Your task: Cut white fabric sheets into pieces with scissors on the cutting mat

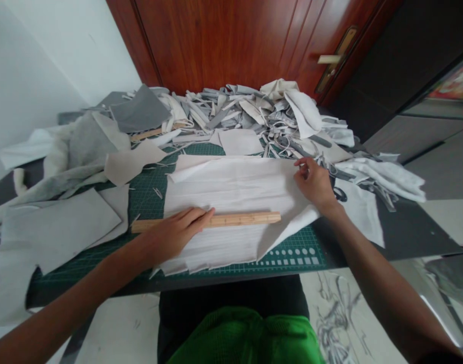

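Observation:
A sheet of white fabric with creases lies on the green cutting mat, its lower right edge curled up. Across it runs a wooden ruler. My left hand rests flat on the ruler, fingers stretched out over the wood, pressing it against the fabric. At the fabric's far right corner is my right hand, thumb and fingers closed in a pinch on the edge. The black handles of what look like scissors show beside my right wrist.
A heap of grey and white fabric scraps spreads along the table's back. Larger grey pieces lie at left, and a white piece at right. Behind stands a wooden door. Scraps litter the floor at right.

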### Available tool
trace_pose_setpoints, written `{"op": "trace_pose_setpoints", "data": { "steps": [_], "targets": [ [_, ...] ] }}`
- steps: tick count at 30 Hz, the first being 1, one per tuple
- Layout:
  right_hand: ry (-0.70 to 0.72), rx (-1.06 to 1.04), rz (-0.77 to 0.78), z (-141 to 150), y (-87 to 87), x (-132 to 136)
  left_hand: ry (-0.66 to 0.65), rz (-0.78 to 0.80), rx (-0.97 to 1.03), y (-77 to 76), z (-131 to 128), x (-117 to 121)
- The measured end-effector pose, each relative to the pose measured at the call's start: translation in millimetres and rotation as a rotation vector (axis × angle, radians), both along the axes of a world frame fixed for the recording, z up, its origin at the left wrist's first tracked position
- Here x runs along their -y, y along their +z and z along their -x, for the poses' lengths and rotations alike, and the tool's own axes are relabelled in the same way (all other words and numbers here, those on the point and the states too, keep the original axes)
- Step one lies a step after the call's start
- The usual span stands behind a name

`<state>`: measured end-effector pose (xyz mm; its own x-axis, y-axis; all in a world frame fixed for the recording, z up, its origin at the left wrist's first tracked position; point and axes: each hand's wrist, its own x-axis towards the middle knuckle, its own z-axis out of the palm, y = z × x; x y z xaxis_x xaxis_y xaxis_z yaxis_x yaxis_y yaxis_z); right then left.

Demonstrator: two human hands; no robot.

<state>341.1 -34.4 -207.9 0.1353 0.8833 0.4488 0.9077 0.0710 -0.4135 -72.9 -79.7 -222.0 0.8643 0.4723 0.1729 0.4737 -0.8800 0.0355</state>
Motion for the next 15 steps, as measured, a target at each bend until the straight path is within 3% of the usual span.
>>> {"op": "trace_pose_setpoints", "data": {
  "steps": [7, 11, 15],
  "targets": [
    [-0.113, -0.039, -0.218, -10, -5.4, -28, -0.01, -0.113, 0.073, -10.1, -11, -46],
    [-0.128, 0.063, -0.133, -13, -17.8, -25, -0.03, -0.106, 0.085, -9.4, -14, -59],
    [-0.097, 0.182, -0.066, -8, -23.3, -18, -0.094, -0.007, 0.208, -6.7, -15, -49]
  ]
}}
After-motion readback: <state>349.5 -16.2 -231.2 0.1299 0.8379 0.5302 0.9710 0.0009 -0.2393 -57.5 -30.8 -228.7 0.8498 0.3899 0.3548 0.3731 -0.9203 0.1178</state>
